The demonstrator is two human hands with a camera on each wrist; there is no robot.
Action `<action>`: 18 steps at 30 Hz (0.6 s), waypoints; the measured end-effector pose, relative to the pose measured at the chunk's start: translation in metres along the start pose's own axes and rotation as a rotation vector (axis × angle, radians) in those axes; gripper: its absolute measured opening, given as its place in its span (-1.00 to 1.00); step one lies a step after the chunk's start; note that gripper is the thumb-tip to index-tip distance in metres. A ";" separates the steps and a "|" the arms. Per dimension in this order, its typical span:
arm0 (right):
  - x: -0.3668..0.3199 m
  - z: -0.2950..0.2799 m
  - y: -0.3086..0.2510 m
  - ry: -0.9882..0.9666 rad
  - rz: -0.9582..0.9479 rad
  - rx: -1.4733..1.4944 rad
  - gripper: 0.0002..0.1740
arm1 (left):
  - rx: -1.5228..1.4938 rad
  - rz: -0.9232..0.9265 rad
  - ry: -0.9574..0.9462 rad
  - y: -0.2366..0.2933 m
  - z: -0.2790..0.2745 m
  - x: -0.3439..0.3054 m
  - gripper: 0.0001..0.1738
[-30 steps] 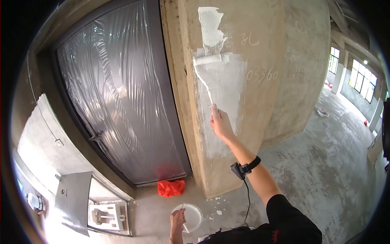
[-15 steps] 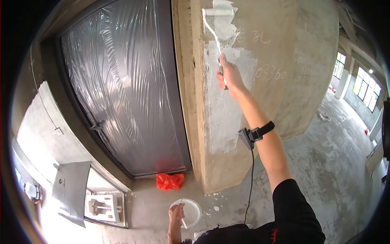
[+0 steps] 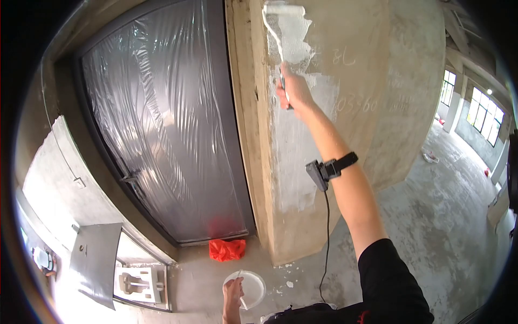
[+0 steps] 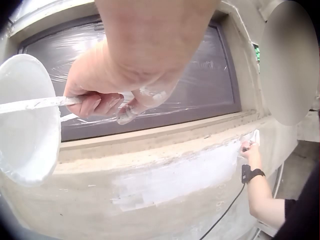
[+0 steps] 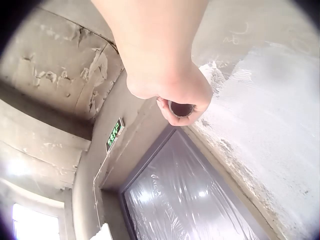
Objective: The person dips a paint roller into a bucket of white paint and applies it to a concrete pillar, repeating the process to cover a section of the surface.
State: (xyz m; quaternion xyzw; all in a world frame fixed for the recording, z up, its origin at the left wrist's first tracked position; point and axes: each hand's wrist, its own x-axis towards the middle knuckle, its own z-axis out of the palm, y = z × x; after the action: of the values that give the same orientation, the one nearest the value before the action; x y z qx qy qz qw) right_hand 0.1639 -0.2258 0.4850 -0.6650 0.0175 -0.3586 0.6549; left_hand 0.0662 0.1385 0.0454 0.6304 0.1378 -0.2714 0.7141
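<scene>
My right hand (image 3: 295, 89) grips the handle of a paint roller (image 3: 285, 9) high on the wall. The roller's white sleeve lies level across the upper end of the wet white paint (image 3: 294, 40), and its bent frame runs down to my fist. In the right wrist view, the round end of the roller handle (image 5: 181, 109) shows inside the curled fingers. Low down, my left hand (image 3: 233, 294) holds a white bucket (image 3: 260, 289) by its paint-coated bail handle (image 4: 37, 104). White smears mark the left fingertips (image 4: 127, 114).
Left of the painted strip stands a dark door (image 3: 162, 135) under wrinkled plastic film. A red bag (image 3: 226, 250) lies at its foot. White paint spots (image 3: 290, 284) dot the floor near the wall's base. A cable (image 3: 326, 243) hangs from the right wrist camera.
The roller rose from the lower painted patch to the upper one, then shifted slightly within the view. White paint now covers more between the patches. My left hand still holds the bucket low down.
</scene>
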 end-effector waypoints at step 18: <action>-0.128 -0.047 0.139 0.013 0.226 -0.025 -0.37 | 0.017 0.026 -0.013 -0.002 0.001 -0.001 -0.74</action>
State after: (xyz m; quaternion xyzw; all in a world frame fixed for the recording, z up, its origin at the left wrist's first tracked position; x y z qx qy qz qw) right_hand 0.1074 -0.2227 0.2988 -0.6645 0.1011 -0.2863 0.6828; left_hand 0.0638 0.1379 0.0447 0.6364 0.1227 -0.2675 0.7130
